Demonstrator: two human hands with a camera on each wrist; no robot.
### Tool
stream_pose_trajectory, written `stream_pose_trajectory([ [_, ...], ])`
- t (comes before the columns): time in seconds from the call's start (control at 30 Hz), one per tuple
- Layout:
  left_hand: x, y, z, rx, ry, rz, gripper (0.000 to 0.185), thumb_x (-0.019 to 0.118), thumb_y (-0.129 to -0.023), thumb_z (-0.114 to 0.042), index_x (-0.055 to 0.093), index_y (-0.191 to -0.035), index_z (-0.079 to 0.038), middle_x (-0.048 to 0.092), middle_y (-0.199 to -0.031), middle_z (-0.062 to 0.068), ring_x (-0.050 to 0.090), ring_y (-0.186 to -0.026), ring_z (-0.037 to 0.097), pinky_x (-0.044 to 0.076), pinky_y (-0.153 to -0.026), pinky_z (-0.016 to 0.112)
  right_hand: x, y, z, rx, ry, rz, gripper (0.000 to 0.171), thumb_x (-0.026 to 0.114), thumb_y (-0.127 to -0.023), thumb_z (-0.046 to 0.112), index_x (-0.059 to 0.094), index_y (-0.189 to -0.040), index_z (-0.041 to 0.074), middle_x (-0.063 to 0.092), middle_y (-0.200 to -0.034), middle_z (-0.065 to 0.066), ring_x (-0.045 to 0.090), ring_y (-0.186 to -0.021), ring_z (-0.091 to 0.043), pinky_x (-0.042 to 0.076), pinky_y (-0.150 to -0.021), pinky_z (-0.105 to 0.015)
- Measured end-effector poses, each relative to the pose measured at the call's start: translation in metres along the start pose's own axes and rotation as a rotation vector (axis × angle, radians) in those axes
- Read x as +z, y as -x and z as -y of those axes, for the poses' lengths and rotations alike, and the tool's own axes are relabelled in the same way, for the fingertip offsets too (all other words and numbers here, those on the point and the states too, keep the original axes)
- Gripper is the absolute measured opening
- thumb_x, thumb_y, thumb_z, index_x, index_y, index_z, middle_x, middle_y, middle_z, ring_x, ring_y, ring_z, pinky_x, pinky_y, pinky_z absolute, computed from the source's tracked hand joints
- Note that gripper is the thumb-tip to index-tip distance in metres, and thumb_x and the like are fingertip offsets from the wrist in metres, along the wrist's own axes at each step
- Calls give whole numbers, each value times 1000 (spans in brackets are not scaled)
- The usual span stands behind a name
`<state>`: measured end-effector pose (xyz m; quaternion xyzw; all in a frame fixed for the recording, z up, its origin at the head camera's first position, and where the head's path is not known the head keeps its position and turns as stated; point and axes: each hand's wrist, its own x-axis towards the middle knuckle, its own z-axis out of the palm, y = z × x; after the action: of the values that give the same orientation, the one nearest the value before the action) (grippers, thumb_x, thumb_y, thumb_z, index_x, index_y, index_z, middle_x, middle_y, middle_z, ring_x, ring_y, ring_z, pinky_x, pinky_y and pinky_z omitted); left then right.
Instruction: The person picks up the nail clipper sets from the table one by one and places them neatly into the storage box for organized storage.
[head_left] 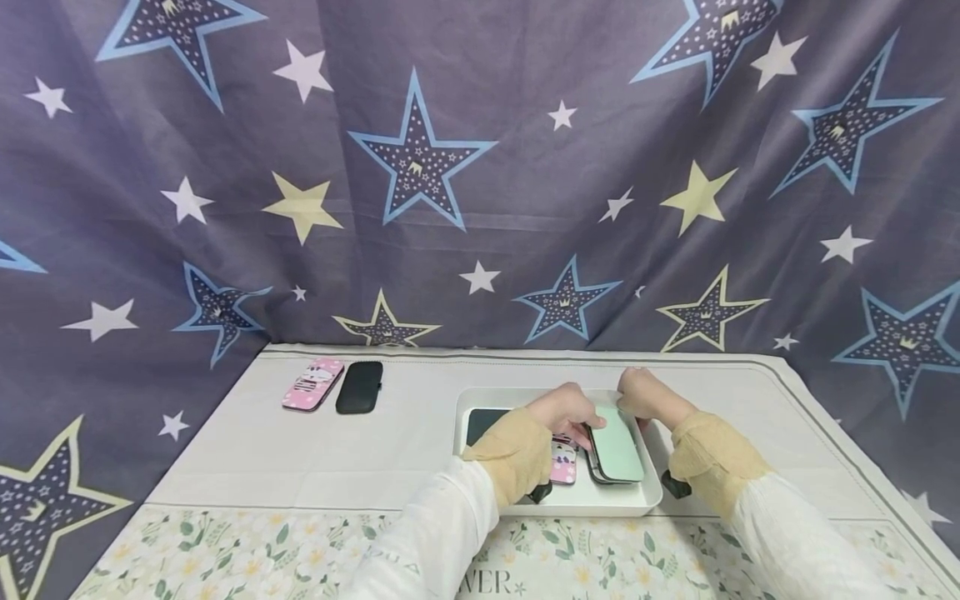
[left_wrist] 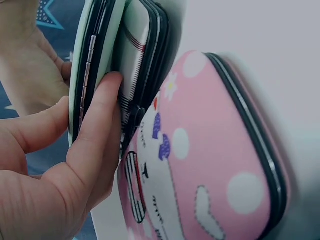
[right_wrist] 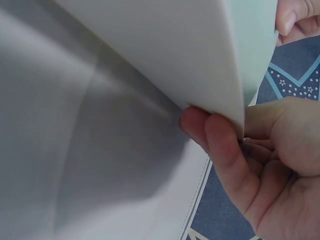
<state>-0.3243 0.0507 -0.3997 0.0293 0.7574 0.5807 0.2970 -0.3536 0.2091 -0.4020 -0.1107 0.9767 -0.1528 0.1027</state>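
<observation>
My left hand pinches a mint-green hard case by its hinged edge, thumb on one face and fingers on the other. The case stands at the right end of a white tray. Against it, in the left wrist view, lies a plaid case with dark edges. A pink cartoon case sits beside these in the tray. My right hand grips the tray's right wall, fingertips on the outside; its thumb is partly hidden. A dark case occupies the tray's left end, partly covered by my left arm.
On the table to the left of the tray lie another pink cartoon case and a black case. A star-patterned curtain hangs behind the table. The white tablecloth has a floral band along the front.
</observation>
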Motion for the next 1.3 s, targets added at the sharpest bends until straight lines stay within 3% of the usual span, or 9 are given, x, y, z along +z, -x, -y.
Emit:
stream_pose_trajectory([
  [0.3,7,2,3,9,-46,-98,13,65,-86,2,52,-89,4,65,-72,19,70,-76,34,59,-67,35,1,0,1,21,7,9,17,52,-85,-2,68,-82,-8,60,-51,-6,60,-42,-13,52,-44,-24],
  [0.6,12,11,-4,2,-142,-180,13,65,-85,2,54,-88,6,59,-65,14,69,-72,33,59,-66,34,2,0,1,13,20,3,19,50,-85,-2,67,-77,-6,59,-51,-7,59,-40,-12,51,-42,-23],
  [0.87,11,12,-7,6,-206,-195,19,68,-84,1,57,-98,8,62,-74,16,69,-76,37,59,-64,34,1,0,3,13,26,-4,18,51,-84,-3,67,-78,-7,58,-52,-8,59,-40,-12,51,-42,-23],
  [0.93,11,10,-7,2,-268,-204,24,70,-83,-1,57,-100,9,63,-74,16,70,-73,34,59,-61,32,1,0,3,11,23,-9,18,51,-83,-3,67,-75,-5,58,-52,-8,59,-40,-12,51,-42,-23],
  [1.03,12,7,-9,18,-506,-247,32,74,-82,-13,60,-100,9,64,-69,12,70,-64,25,57,-60,25,1,0,3,4,15,-13,18,50,-83,-3,67,-75,-5,58,-53,-8,59,-40,-12,51,-42,-23],
  [1.1,13,6,-10,15,-613,-278,35,76,-81,-19,60,-97,8,65,-65,12,69,-58,21,56,-58,20,1,0,2,10,9,-11,18,51,-83,-3,67,-77,-6,59,-53,-8,59,-40,-12,51,-42,-23],
  [1.2,15,6,-10,25,-691,-326,35,78,-79,-21,61,-92,6,65,-61,10,67,-52,18,54,-52,19,2,0,1,13,9,-8,19,50,-84,-3,68,-79,-8,59,-53,-8,59,-40,-12,51,-42,-24],
  [1.3,18,9,-12,61,-759,-374,35,80,-76,-23,63,-90,4,68,-71,12,65,-49,15,55,-54,20,1,-1,1,19,15,-3,20,50,-85,-3,68,-80,-8,59,-52,-8,59,-40,-13,51,-42,-24],
])
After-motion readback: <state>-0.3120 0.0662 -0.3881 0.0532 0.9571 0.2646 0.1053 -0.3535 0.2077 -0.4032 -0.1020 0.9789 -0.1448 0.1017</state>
